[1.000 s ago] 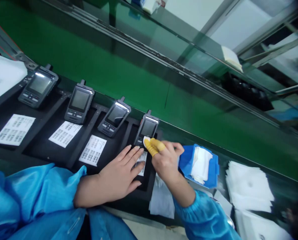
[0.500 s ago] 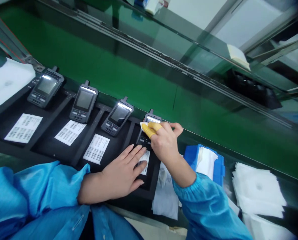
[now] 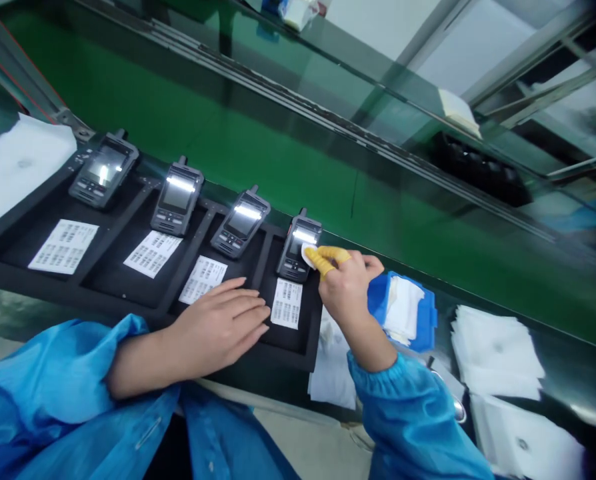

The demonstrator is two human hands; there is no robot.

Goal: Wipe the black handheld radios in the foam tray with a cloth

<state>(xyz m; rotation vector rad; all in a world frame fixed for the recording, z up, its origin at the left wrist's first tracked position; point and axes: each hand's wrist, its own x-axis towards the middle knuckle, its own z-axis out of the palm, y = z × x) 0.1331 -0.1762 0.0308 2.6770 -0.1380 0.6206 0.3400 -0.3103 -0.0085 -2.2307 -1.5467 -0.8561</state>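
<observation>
Several dark handheld devices stand in a row in black trays (image 3: 103, 287). Under each one lies a white label sheet. My right hand (image 3: 345, 287), with yellow finger cots, pinches a small white wipe (image 3: 308, 253) against the screen of the rightmost device (image 3: 298, 245). My left hand (image 3: 221, 327) lies flat and open on the black tray's front part, left of that device's label sheet (image 3: 287, 303). Both arms are in blue sleeves.
A blue holder with white wipes (image 3: 403, 319) sits just right of my right hand. Stacks of white cloths (image 3: 495, 350) lie further right, and more white sheets (image 3: 21, 163) at far left. A green conveyor belt (image 3: 258, 153) runs behind the trays.
My right hand slid the wipe up the rightmost device's screen, then to its right part. My left hand shifted left off the label sheet. The view also shifted.
</observation>
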